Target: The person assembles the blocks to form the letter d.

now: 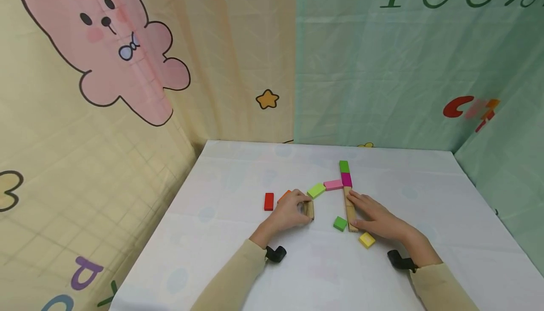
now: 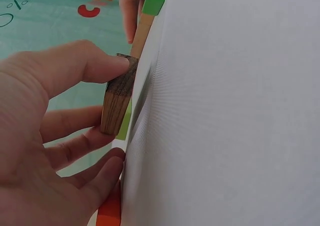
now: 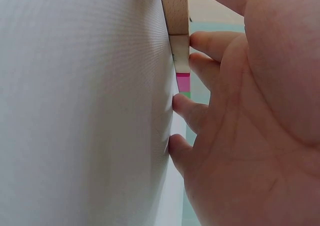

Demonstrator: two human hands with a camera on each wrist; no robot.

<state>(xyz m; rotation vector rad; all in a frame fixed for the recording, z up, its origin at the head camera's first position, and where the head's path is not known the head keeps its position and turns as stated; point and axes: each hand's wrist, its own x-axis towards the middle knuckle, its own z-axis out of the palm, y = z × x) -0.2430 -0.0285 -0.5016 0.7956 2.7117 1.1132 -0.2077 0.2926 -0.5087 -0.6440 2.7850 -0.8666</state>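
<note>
My left hand (image 1: 289,212) pinches a wooden block (image 2: 119,93) between thumb and fingers, low over the white table. In the left wrist view its upper part looks dark and grainy. To the right, my right hand (image 1: 380,219) lies along a line of plain wooden blocks (image 1: 350,214), fingers extended, with fingertips touching their right side. A magenta block (image 1: 346,179) and a green block (image 1: 344,166) continue that line at its far end. From the magenta one, a pink block (image 1: 333,185) and a lime block (image 1: 316,190) run leftward toward my left hand.
An orange block (image 1: 284,196) is partly hidden behind my left hand, with a red block (image 1: 269,201) left of it. Between my hands lies a small green block (image 1: 340,223); a yellow block (image 1: 367,240) sits nearer. Printed curtains (image 1: 255,56) stand behind the table (image 1: 323,278).
</note>
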